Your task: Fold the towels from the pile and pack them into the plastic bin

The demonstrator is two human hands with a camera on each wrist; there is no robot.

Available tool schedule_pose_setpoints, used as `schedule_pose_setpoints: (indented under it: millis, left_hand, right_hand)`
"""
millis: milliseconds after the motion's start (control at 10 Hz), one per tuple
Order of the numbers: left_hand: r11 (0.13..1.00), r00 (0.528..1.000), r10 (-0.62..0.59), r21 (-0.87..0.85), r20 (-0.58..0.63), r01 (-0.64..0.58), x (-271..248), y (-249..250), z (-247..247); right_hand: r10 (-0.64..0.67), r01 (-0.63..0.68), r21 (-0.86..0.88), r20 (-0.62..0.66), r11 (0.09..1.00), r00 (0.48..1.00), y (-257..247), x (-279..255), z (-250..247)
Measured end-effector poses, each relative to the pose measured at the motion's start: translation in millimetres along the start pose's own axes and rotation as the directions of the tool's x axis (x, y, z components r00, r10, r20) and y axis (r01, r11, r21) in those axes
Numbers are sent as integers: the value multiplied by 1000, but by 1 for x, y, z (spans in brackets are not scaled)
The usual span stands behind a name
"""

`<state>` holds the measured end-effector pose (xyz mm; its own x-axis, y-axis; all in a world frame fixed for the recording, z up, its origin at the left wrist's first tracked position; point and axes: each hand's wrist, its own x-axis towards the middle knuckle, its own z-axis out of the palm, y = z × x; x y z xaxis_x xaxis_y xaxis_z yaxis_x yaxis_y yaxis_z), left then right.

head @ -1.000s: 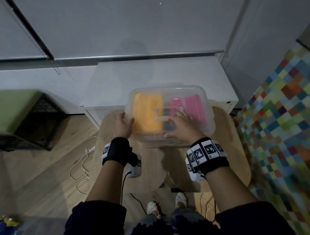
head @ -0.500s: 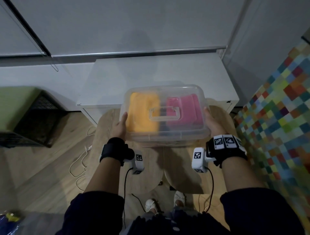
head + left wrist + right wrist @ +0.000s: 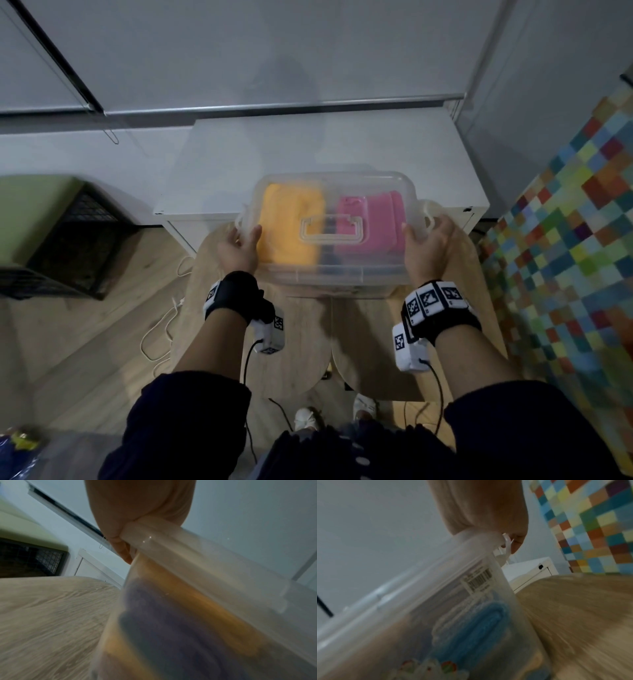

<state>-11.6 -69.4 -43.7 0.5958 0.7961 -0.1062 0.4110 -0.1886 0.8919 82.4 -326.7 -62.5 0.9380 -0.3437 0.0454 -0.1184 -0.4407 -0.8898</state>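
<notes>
The clear plastic bin (image 3: 329,274), lid on, sits above the round wooden table (image 3: 298,342), an orange towel (image 3: 291,226) beside a pink towel (image 3: 370,222) inside. The left hand (image 3: 239,250) and right hand (image 3: 428,246) curl around its end rims.

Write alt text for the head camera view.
Both hands, left hand and right hand, grip the ends of a lidded clear plastic bin holding a folded orange towel and pink towel, above a wooden table.
</notes>
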Motion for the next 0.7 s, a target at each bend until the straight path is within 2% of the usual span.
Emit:
schedule_pose_setpoints:
  millis: [100,200,300,500,600,700]
  left_hand:
    - [1000,1000,9,-15,-21,-9,2,-2,3]
    - [999,998,-14,-54,-55,11,2,-4,6]
    - [1000,997,-3,-7,-82,3,2,-3,7]
    - [999,993,-12,-34,-113,9,4,-4,10]
    - [999,998,-24,28,-58,26,7,-8,5]
    - [948,996,76,306,49,-87,19,-8,-11]
  right_hand:
    - [78,-76,-31,67,997,995,3,9,0]
    - [45,-33,-83,144,996,988,6,14,3]
    - [49,-37,-85,140,996,989,6,17,7]
    - [-5,14,-71,117,997,993,-1,13,10]
    - [-8,21,-66,185,998,983,-10,12,0]
    - [42,-13,-86,340,996,939,-25,19,-28]
